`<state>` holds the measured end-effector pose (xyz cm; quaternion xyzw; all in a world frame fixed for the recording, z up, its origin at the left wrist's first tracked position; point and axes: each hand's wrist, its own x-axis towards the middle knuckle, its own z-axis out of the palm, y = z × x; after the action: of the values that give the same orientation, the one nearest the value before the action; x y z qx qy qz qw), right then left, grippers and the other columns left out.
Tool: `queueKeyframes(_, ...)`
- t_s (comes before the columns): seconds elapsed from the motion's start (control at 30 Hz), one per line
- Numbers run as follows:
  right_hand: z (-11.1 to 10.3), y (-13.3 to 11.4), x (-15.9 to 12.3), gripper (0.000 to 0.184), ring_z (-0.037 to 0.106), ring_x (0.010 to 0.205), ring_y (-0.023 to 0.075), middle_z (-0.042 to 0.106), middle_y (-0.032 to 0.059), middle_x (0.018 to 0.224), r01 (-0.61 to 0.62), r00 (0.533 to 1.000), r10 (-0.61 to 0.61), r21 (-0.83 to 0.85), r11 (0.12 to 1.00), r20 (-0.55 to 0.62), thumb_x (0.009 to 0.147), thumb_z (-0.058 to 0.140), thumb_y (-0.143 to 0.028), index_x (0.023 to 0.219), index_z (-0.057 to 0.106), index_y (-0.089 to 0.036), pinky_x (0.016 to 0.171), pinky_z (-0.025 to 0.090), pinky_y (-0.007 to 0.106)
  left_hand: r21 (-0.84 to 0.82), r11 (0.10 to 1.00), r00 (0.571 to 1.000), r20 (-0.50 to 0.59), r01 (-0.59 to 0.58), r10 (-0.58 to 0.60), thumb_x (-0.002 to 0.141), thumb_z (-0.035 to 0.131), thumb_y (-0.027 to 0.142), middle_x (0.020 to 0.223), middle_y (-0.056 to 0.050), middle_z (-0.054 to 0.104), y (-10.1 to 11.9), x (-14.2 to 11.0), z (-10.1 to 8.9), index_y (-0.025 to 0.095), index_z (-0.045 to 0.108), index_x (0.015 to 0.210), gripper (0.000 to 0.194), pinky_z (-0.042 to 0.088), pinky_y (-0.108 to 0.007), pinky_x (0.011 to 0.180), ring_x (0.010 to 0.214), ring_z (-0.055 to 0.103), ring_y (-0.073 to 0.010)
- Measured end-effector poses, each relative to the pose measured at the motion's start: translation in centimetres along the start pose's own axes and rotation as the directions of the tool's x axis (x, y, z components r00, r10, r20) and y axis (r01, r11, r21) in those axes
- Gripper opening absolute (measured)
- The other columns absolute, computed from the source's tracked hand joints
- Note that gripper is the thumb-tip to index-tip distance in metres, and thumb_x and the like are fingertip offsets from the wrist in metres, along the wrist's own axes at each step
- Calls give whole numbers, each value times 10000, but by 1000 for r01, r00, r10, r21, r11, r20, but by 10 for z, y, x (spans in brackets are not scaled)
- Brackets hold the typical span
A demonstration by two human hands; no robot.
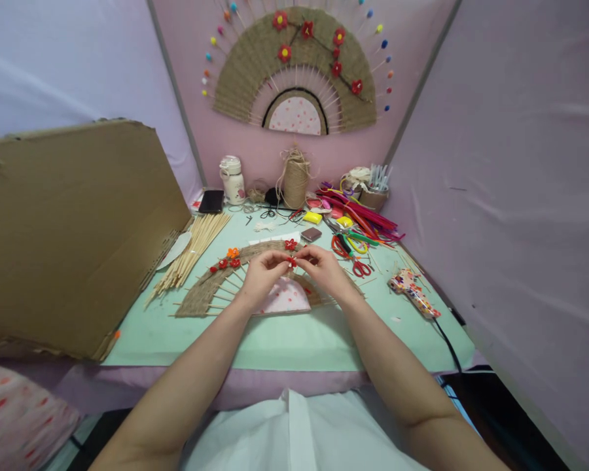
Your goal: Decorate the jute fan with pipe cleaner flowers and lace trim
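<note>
Between my fingertips, above the middle of the table, is a small red flower [292, 261]. My left hand [267, 273] pinches it from the left, and my right hand [324, 269] pinches it from the right. Beneath both hands lies a fan of sticks woven with twine [196, 293], its lower centre covered by a pink spotted half-round [287, 297]. Red flowers and an orange flower [232, 252] sit on its left band, and another red flower [290, 244] is at the top. My hands and forearms hide part of the fan's right side.
A bundle of sticks [191, 252] lies left, beside a large cardboard sheet [78, 235]. Scissors [360, 267] and a glue gun [415, 293] with a black cord lie right. Behind stand a twine spool [295, 180], a white bottle [232, 180] and pink pipe cleaners [363, 212].
</note>
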<state>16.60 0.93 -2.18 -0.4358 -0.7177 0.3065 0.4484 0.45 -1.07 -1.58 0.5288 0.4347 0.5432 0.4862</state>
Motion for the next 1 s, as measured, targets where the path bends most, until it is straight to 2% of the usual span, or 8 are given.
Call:
queueKeyframes(0.13, 3, -3, -1, 168, 558, 688, 138, 663, 31, 781, -53, 999, 53, 7, 999, 6, 779, 605, -328, 782, 652, -167, 639, 425, 249, -3, 999, 999, 1, 36, -36, 633, 647, 184, 743, -18, 696, 1, 0, 1, 146, 649, 777, 150, 515, -244, 677, 709, 637, -133)
queueKeyframes(0.3, 3, -6, -3, 223, 505, 626, 116, 633, 16, 719, -161, 986, 156, 112, 981, 53, 749, 611, -367, 773, 652, -149, 579, 385, 230, 38, 990, 989, 52, 137, -139, 648, 651, 200, 792, -38, 711, 0, 0, 0, 131, 678, 851, 217, 506, -236, 666, 686, 634, -124)
queueKeyframes(0.47, 0, -14, -6, 266, 417, 544, 90, 579, -10, 640, -279, 958, 266, 132, 951, 112, 753, 570, -384, 793, 673, -142, 505, 299, 224, 108, 986, 991, 42, 124, -129, 662, 634, 189, 751, -33, 714, -1, 0, -3, 146, 700, 821, 178, 479, -211, 620, 675, 637, -125)
queueKeyframes(0.8, -5, -21, -7, 316, 359, 498, 82, 485, -33, 543, -372, 920, 355, 88, 924, 167, 722, 582, -437, 750, 671, -135, 478, 264, 232, 169, 975, 987, 45, 147, -156, 629, 645, 210, 643, -13, 674, -5, 1, -4, 150, 674, 714, 108, 430, -211, 551, 592, 594, -119)
queueKeyframes(1.0, -1, -16, -8, 358, 342, 500, 74, 483, -39, 562, -361, 924, 345, 80, 929, 164, 728, 579, -480, 735, 661, -132, 474, 250, 225, 211, 964, 985, 36, 159, -170, 597, 660, 222, 603, -1, 640, -1, 1, -3, 145, 654, 666, 103, 403, -213, 532, 548, 542, -104)
